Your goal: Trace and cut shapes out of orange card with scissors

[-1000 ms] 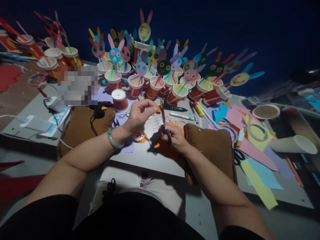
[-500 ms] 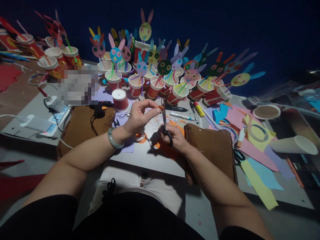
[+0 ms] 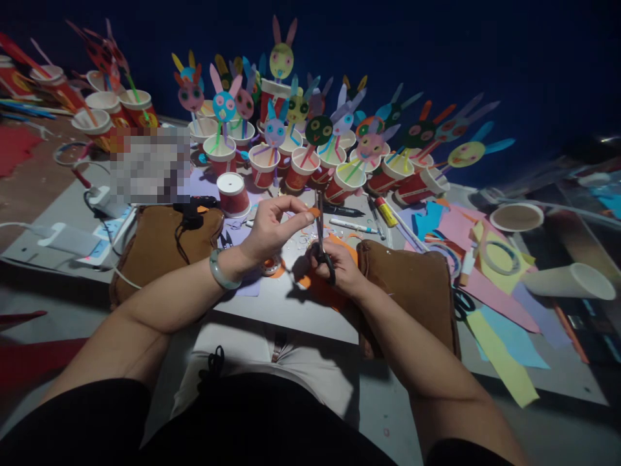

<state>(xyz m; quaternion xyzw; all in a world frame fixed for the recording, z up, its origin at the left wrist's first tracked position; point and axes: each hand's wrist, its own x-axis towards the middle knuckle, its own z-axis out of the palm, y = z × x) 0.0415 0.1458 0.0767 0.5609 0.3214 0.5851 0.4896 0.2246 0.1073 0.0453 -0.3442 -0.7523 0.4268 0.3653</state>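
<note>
Between the thumb and finger of my left hand is a small piece of orange paper. My right hand grips a pair of scissors by its black handles, blades pointing up and away from me. The blades stand right at the orange piece; whether they touch its edge I cannot tell. Below my hands lie paper scraps, a roll of tape and a larger orange sheet, partly hidden by my right hand and its shadow.
Red-and-white paper cups holding paper rabbit heads on straws crowd the back. An upturned cup stands left of my hands. Brown cushions lie at both sides. Markers, coloured paper and another pair of scissors lie to the right.
The orange piece shows a little more of its face and has shifted slightly right with my left fingertips. The scissors have barely moved.
</note>
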